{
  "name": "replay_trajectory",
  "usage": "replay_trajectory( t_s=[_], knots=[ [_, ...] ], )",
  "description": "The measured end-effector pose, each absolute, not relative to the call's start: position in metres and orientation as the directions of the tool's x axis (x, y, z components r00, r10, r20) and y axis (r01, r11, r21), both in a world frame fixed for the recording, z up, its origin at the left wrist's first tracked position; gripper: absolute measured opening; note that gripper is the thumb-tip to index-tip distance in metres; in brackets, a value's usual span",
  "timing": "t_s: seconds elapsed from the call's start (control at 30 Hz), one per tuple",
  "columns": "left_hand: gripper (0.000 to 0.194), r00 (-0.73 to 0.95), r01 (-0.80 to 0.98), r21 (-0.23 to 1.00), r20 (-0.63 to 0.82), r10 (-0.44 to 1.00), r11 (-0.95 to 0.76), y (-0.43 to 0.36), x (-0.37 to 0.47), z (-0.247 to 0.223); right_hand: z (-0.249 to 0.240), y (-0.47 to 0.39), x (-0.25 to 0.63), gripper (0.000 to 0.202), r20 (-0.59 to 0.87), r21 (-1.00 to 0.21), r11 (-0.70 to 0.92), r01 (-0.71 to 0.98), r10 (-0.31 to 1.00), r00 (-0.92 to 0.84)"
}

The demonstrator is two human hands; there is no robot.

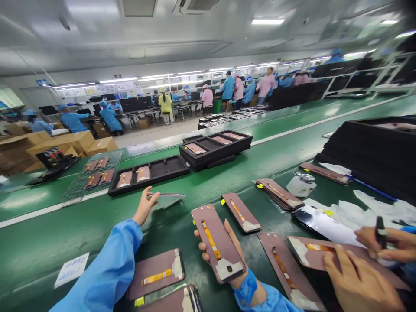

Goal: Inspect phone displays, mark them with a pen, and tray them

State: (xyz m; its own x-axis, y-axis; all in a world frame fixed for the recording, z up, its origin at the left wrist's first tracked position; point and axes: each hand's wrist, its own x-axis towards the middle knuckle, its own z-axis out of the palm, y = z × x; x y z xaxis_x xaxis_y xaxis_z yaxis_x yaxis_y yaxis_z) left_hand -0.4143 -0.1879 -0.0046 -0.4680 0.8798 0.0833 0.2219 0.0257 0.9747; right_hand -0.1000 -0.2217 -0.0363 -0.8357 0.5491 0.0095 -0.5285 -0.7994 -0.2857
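My left hand is raised over the green bench, fingers closed on a thin silvery object; seen almost edge-on, its kind is unclear. In my right hand lies a phone screen, its pinkish-brown back up, with an orange flex cable and a pale patch at the lower end. My fingers wrap its left edge and the thumb its right. Another phone screen lies just beyond it. Below my left forearm are a phone screen and, nearer, a further one cut by the frame.
At right a co-worker's hands hold a black marker over a phone screen. Beyond stand black trays, a bubble-wrap sheet, stacked screens and a dispenser bottle. A paper label lies at left.
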Motion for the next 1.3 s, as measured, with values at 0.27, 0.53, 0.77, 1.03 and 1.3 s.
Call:
replay_trajectory(
  t_s=[0.27,0.53,0.77,1.03,1.3],
  knots=[
    [0.055,-0.432,-0.378,0.922,-0.093,0.897,-0.087,-0.335,-0.387,0.027,-0.017,-0.244,-0.098,0.046,-0.05,-0.437,-0.689,-0.578,0.661,-0.749],
    [0.082,-0.303,-0.61,0.783,-0.088,0.949,-0.122,-0.418,-0.335,0.003,0.008,-0.27,-0.1,0.055,0.126,-0.874,-0.224,-0.431,0.752,-0.647],
    [0.086,-0.245,-0.621,0.778,-0.076,0.966,-0.096,-0.426,-0.312,0.005,0.016,-0.298,-0.112,0.065,0.355,-0.932,0.286,-0.221,0.612,-0.707],
    [0.087,-0.264,-0.577,0.806,-0.03,0.964,-0.133,-0.424,-0.307,0.004,0.007,-0.3,-0.12,0.051,0.384,-0.853,0.514,-0.09,0.501,-0.775],
    [0.086,-0.258,-0.525,0.841,-0.008,0.966,-0.134,-0.422,-0.31,-0.004,0.002,-0.295,-0.121,0.051,0.321,-0.862,0.504,-0.046,0.472,-0.821]
  ],
)
